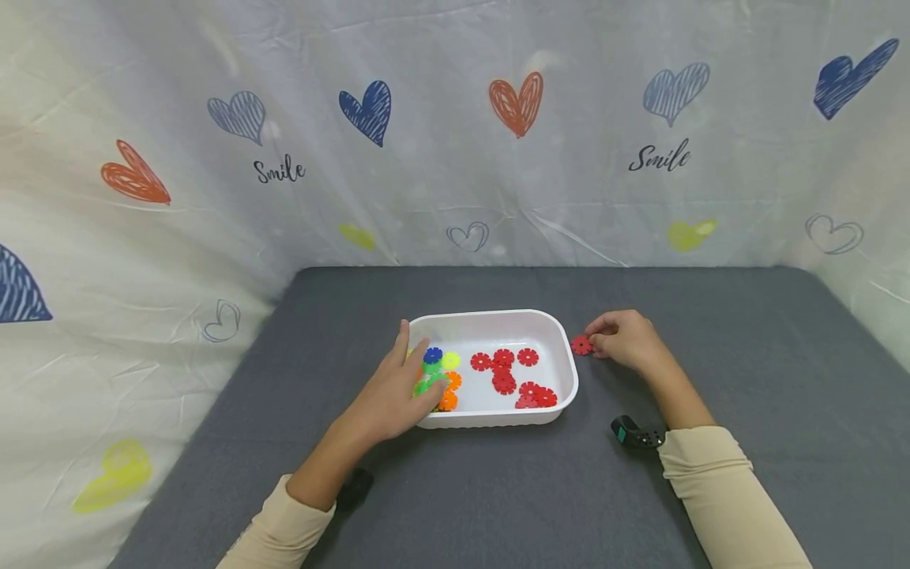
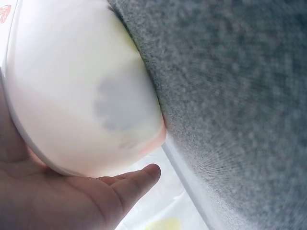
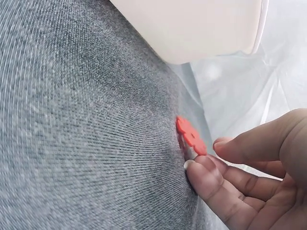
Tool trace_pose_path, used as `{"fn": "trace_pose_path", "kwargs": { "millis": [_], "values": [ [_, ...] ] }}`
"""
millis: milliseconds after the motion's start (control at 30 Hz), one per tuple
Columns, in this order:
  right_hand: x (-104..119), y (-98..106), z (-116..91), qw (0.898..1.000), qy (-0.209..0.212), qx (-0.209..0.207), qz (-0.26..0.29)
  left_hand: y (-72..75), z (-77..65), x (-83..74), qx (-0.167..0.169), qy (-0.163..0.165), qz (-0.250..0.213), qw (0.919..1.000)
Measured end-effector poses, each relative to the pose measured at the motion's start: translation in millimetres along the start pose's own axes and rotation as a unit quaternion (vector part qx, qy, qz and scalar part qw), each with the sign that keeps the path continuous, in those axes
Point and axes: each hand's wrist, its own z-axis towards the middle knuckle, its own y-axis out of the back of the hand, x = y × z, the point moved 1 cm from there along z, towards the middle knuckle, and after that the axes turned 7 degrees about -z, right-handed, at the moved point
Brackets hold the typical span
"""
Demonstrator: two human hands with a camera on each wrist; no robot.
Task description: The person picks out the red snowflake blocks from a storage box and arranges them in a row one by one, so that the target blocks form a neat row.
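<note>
The right hand pinches a notched red disc by its edge, between thumb and fingertips, just outside the right end of a white tray; in the right wrist view the disc tilts close above the grey cloth. The left hand rests at the tray's left end, its fingers spread, part of it over the rim and part along the outer wall (the left wrist view shows a dark disc shape through that wall). Under and beside those fingers, inside the tray, lie a blue disc, a yellow disc, green discs and orange discs, some partly hidden by the hand. Well apart from them, in the tray's right half, are more red discs, several overlapping. A black device with a teal patch shows beside the right sleeve, which is beige like the left sleeve. Behind the table hangs a pale curtain printed with blue, orange and yellow hearts and the word "Smile" twice.
</note>
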Motion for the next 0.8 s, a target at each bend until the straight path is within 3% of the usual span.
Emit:
{"fn": "trace_pose_path", "kwargs": {
  "millis": [200,367,533,667,800],
  "values": [
    [5.9,3.5,-3.3,1.000,0.024,-0.010,-0.007,-0.1,-0.6,-1.0,0.001,0.005,0.010,0.9999],
    [35.9,7.9,-15.3,0.994,0.090,-0.056,-0.013,0.7,-0.9,-1.1,0.002,0.006,0.015,0.9999],
    [68.1,1.8,-29.4,0.989,0.132,-0.070,0.010,0.8,-0.8,0.0,0.002,0.001,0.014,0.9999],
    [82.9,-14.0,-34.9,0.986,0.165,-0.036,-0.015,1.1,-1.1,-0.2,0.000,-0.001,0.011,0.9999],
    [88.6,-34.2,-36.7,0.973,0.215,0.028,-0.083,0.2,-0.8,-0.2,-0.002,-0.003,0.012,0.9999]
  ]
}}
